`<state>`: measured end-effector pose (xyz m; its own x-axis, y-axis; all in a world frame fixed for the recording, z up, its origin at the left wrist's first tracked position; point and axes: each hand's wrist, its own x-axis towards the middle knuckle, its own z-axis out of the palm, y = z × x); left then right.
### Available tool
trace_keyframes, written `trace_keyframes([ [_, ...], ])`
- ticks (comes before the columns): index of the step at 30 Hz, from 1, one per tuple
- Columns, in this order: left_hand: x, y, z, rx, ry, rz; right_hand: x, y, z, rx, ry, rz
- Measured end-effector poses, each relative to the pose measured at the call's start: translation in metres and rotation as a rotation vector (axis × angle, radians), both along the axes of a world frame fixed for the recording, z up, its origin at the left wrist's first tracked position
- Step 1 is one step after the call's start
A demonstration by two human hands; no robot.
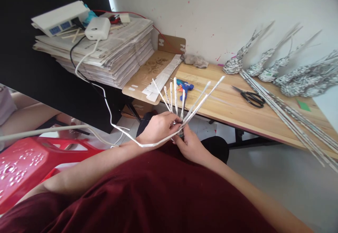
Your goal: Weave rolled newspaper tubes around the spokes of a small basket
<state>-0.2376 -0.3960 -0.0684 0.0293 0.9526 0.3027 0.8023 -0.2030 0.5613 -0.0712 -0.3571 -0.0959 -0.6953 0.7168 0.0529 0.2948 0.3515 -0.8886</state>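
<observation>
Above my lap I hold a small woven paper piece (180,133), with several rolled newspaper sticks (175,95) fanning up and outward from it. My left hand (160,127) is closed at its left side, fingers bent in among the stick bases. My right hand (190,143) grips the piece from the right, thumb toward its front. A long white strand (150,144) passes over my left wrist to the weave between both hands. Much of the woven piece is hidden behind my fingers.
On the wooden table (221,106) lie a blue glue gun (186,87), black scissors (250,96) and long paper sticks (290,120). Several woven paper pieces (280,67) lean by the wall. Left are stacked newspapers (126,55), a white adapter (97,28), a red stool (23,166) and a person's legs (29,115).
</observation>
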Motion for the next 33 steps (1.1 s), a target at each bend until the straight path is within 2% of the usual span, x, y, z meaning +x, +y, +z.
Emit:
trace_keyframes([
  [3, 0.003, 0.001, 0.001, -0.016, -0.103, 0.015, 0.001, 0.001, -0.002, -0.027, 0.014, -0.008],
  [7, 0.001, -0.001, -0.002, -0.023, -0.264, 0.007, 0.001, 0.001, -0.004, -0.148, 0.022, -0.023],
  [12, -0.005, -0.006, -0.015, -0.103, -0.494, -0.045, 0.0, -0.001, -0.002, -0.292, 0.065, -0.016],
  [17, -0.007, -0.011, -0.027, -0.111, -0.645, -0.098, -0.001, -0.001, 0.001, -0.312, 0.087, 0.01],
  [22, -0.009, -0.015, -0.029, -0.165, -0.651, -0.103, -0.001, -0.001, -0.001, -0.361, 0.106, 0.019],
  [26, -0.008, -0.013, -0.027, -0.216, -0.845, -0.106, -0.001, -0.001, -0.004, -0.455, 0.13, 0.005],
  [29, -0.006, -0.012, -0.023, -0.297, -0.906, -0.068, 0.0, 0.0, -0.005, -0.411, 0.1, 0.012],
  [33, -0.007, -0.011, -0.018, -0.341, -0.796, -0.037, 0.001, 0.0, -0.004, -0.249, 0.013, 0.004],
])
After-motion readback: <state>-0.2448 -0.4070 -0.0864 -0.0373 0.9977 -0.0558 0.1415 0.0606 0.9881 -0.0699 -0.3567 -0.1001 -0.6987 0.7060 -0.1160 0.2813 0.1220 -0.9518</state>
